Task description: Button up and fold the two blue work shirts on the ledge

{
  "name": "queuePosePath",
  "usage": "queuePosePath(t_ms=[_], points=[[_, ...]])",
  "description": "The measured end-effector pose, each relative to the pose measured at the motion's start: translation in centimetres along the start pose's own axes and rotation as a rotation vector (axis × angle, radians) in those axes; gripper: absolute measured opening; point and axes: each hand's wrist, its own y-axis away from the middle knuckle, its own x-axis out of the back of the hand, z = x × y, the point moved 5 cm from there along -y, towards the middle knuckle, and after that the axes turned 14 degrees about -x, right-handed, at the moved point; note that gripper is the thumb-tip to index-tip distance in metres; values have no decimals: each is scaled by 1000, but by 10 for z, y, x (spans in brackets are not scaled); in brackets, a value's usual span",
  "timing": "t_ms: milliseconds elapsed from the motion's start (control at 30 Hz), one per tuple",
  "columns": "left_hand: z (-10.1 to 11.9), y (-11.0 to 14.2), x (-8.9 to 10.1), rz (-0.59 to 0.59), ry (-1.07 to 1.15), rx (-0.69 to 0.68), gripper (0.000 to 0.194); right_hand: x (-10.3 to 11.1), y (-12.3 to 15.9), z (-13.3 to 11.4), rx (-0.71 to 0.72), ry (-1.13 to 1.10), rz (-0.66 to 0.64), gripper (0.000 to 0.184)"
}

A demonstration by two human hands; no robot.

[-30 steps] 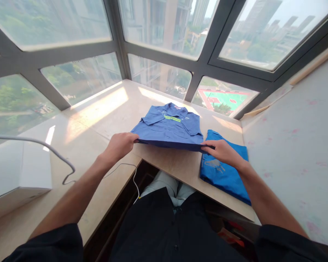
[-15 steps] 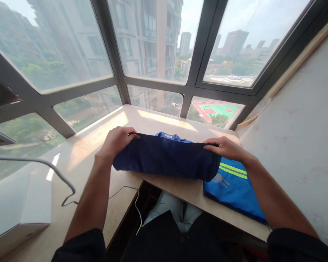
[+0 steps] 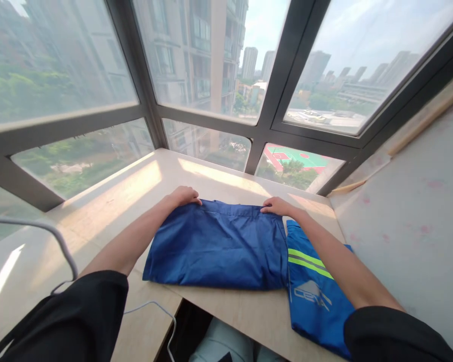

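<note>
A folded dark blue shirt lies flat on the pale wooden desk, its plain back upward. My left hand rests on the shirt's far left corner with fingers curled onto the cloth. At the far right corner my right hand presses down, its fingers bent over the edge. Right of the shirt lies a brighter blue folded garment with yellow-green stripes and a white logo, partly under my right forearm.
Large windows with dark frames wrap round the desk's far side. A white cable loops at the left and hangs over the desk's front edge. A pale wall stands at the right. My lap shows below the desk.
Both hands lifted the shirt's near edge, carried it away from me and laid it down, so the shirt now lies folded over with its back up. The camera tilted up and forward.
</note>
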Motion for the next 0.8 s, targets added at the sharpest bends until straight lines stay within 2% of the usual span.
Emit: queuePosePath(t_ms=[133, 300, 400, 467, 567, 633, 667, 733, 800], points=[[-23, -41, -25, 32, 5, -9, 50, -16, -46, 31, -26, -7, -2, 37], [-32, -79, -82, 84, 82, 3, 50, -63, -79, 60, -141, 36, 37, 33], [-29, -84, -104, 227, 85, 9, 47, -82, -77, 71, -200, 29, 79, 33], [-22, -81, -105, 386, 99, 49, 46, -83, -68, 70, -246, 69, 188, 33], [7, -74, -94, 608, 146, 108, 53, -78, -48, 43, -276, 129, 489, 33], [42, -78, -88, 663, 160, 44, 60, -86, -35, 8, -222, 107, 638, 39], [62, -82, -87, 653, 158, -26, 63, -95, -31, -12, -155, 99, 645, 43], [95, -92, -94, 584, 166, -136, 65, -121, -28, -48, -21, 126, 574, 50], [109, -99, -108, 499, 197, -148, 68, -144, -28, -62, -16, 157, 496, 54]])
